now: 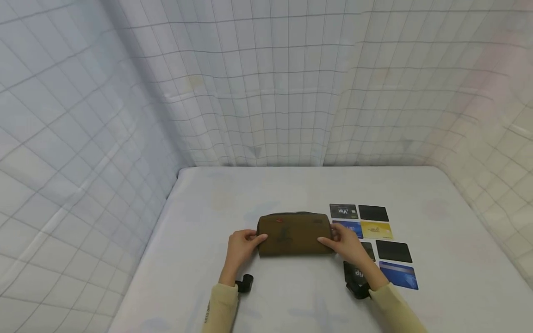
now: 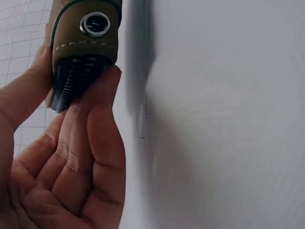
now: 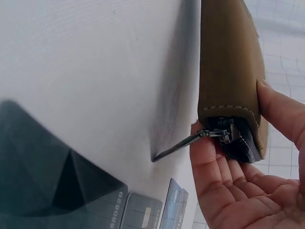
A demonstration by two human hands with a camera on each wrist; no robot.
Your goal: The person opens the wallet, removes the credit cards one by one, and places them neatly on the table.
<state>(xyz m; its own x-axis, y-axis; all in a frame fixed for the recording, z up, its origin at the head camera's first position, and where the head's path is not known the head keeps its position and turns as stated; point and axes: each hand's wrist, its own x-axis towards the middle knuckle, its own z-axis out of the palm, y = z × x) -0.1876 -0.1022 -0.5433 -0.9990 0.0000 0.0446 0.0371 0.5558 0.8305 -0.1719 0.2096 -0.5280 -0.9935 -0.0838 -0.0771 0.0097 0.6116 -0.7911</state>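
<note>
A brown zip wallet (image 1: 297,236) is held by its two short ends, between both hands. My left hand (image 1: 243,247) pinches the left end, thumb on the front face and fingers behind. In the left wrist view the wallet's end (image 2: 86,43) shows a round metal stud and dark zip teeth. My right hand (image 1: 345,243) pinches the right end the same way. The right wrist view shows a metal zip pull (image 3: 181,145) hanging from that end, near the fingers. The zip looks closed at both ends.
Cards lie in rows on the white table (image 1: 187,277), right of the wallet: a yellow card (image 1: 376,230), a blue card (image 1: 398,275), a black card (image 1: 393,251) and several others, some partly behind the right hand and wrist. White gridded cloth walls (image 1: 258,92) surround the table.
</note>
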